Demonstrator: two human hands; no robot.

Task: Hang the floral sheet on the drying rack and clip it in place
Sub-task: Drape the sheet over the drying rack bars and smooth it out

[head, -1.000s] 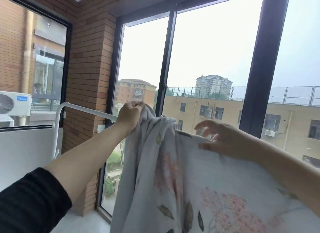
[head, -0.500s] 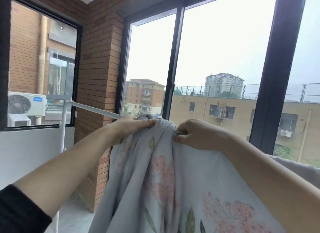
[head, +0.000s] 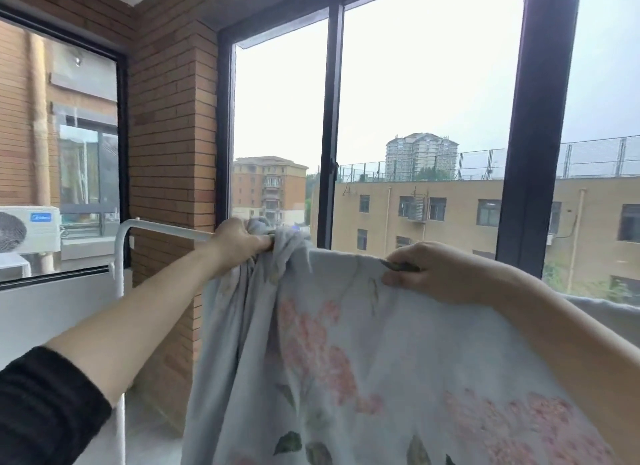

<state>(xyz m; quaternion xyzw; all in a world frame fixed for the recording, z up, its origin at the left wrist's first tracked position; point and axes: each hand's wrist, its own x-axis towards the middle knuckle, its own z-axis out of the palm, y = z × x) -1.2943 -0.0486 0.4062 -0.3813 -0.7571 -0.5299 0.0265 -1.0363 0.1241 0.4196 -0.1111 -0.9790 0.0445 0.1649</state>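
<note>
- Head view: the sheet (head: pixel 346 360) hangs in front of the person. Its top edge runs level between both hands, at the height of the rack (head: pixel 166 226).
- The rack's white bar comes in from the left and vanishes under the left hand (head: pixel 239 244). Past that point cloth covers it, so I cannot tell how far the sheet lies over the bar.
- The left hand is clenched on a bunched wad of sheet right at the bar, with the fingers curled over the top.
- The right hand (head: pixel 436 274) pinches the flat top edge well to the right, thumb in front and fingers folded behind.
- A small dark shape sits at the right fingertips. It could be a printed leaf or a clip, and I cannot tell which.
- Handling, as a guess: the cloth is thin, soft and limp, light for its size, and falls in loose folds. It may creep off a smooth bar if one side hangs longer.
- Best hold: the top edge, with the hands well apart, drawing the bunch at the left out flat along the bar.
- Clips would go near where each hand grips now. No clip is plainly visible.
- A brick pillar (head: pixel 173 153) and a dark window frame (head: pixel 330 135) stand behind.
</note>
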